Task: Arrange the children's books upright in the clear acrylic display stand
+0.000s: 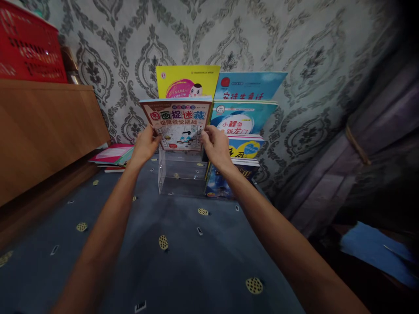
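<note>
Both of my hands grip a children's picture book [178, 122] with a cream cover and red characters, held upright over a clear acrylic tiered rack [181, 172]. My left hand [146, 145] is closed on the book's lower left edge, and my right hand [214, 145] is closed on its lower right edge. The book stands in the rack's left column, in front of a yellow book [186, 80] on the top tier. The tiers below it in that column show bare clear plastic.
The rack's right column holds several blue books [244, 120], stepped downward. A pile of pink and green books [113, 155] lies on the dark blue patterned cloth [183, 244] at left. A wooden cabinet [42, 131] with a red basket [28, 46] stands left; a curtain [369, 148] hangs right.
</note>
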Available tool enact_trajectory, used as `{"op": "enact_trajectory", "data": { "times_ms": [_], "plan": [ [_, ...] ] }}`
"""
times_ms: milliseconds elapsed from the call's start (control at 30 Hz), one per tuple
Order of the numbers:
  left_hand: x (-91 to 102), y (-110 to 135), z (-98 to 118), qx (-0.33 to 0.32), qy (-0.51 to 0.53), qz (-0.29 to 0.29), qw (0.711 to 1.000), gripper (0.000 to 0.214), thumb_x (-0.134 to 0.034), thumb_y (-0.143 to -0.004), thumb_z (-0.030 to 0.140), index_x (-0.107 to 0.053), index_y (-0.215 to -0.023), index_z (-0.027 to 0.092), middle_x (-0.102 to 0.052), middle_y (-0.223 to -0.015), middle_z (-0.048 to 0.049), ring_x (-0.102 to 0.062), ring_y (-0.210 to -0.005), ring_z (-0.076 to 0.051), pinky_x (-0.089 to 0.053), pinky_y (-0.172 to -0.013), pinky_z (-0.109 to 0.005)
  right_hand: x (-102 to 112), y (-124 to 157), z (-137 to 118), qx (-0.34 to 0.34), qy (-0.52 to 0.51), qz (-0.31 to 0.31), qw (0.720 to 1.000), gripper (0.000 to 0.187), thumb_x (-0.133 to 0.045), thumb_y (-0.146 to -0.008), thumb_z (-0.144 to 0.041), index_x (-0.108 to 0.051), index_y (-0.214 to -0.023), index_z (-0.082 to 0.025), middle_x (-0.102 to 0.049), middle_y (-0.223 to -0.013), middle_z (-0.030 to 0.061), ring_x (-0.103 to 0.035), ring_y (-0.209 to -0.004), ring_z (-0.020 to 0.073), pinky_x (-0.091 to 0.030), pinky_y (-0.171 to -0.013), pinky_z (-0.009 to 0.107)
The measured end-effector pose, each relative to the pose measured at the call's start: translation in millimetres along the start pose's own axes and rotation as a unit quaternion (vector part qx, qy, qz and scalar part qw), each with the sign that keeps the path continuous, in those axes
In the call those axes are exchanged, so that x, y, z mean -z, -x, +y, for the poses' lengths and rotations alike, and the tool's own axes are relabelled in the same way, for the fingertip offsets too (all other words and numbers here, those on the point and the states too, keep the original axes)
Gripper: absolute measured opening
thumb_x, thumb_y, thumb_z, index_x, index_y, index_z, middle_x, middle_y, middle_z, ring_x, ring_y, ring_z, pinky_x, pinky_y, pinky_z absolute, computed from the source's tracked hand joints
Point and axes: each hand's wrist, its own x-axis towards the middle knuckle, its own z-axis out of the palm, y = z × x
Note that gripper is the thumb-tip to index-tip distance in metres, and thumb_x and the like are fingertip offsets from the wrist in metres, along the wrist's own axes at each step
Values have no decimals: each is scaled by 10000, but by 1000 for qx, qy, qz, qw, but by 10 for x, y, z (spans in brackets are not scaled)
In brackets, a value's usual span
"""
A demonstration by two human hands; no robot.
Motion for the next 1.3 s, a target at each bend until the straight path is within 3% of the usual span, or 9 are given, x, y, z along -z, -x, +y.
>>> {"op": "enact_trajectory", "data": {
  "times_ms": [233, 400, 567, 700, 900, 1067, 1300],
  "plan": [
    [-66, -9, 61, 61, -36, -9, 997, 251, -596, -854, 221, -616, -1101, 182, -723, -1100, -102, -675, -1048, -294, -517, -960, -441, -135, 2, 86, -14, -3, -14, 1000, 332, -536, -955, -458, -616, -1158, -208, -726, -945, 105, -672, -894, 285, -544, -827, 442],
    [-96, -12, 96, 55, -69, -8, 996, 234, -580, -872, 224, -623, -1096, 172, -724, -1110, -120, -666, -1057, -291, -487, -976, -422, -237, 33, 102, -19, 8, -16, 1000, 409, -544, -958, -441, -550, -1279, -188, -712, -1060, 151, -667, -1013, 320, -538, -915, 499],
    [-135, -51, 106, 65, -72, 16, 995, 161, -535, -904, 227, -608, -1043, 191, -722, -967, -88, -671, -972, -266, -492, -919, -383, -303, 90, 79, -51, 47, -34, 997, 525, -510, -952, -361, -458, -1407, -104, -674, -1165, 224, -646, -1121, 356, -522, -975, 552],
    [-143, -84, 128, 79, -83, 16, 993, 153, -547, -904, 226, -598, -1047, 207, -715, -951, -76, -667, -988, -264, -481, -908, -365, -355, 172, 50, -52, 69, -43, 995, 662, -467, -945, -325, -320, -1516, -25, -586, -1339, 287, -582, -1252, 382, -501, -1031, 569],
    [-149, -89, 142, 83, -117, 12, 990, 140, -542, -924, 262, -603, -1037, 206, -727, -1011, -89, -672, -973, -262, -479, -866, -353, -414, 314, -9, -42, 85, -21, 995, 695, -413, -954, -292, -232, -1578, -46, -448, -1510, 277, -436, -1420, 384, -407, -1143, 606],
    [-162, -126, 151, 83, -141, 12, 987, 111, -544, -928, 264, -610, -999, 211, -732, -1022, -88, -676, -946, -259, -467, -823, -338, -414, 368, -52, -50, 85, -22, 995, 654, -388, -967, -291, -300, -1543, 8, -398, -1540, 296, -423, -1441, 371, -392, -1180, 562],
    [-181, -196, 142, 103, -145, 21, 984, 106, -546, -922, 284, -631, -933, 222, -742, -995, -87, -674, -934, -262, -453, -795, -333, -431, 434, -59, -46, 87, -11, 995, 585, -388, -979, -281, -391, -1509, -33, -345, -1574, 284, -428, -1438, 399, -391, -1176, 599]
  ]
}}
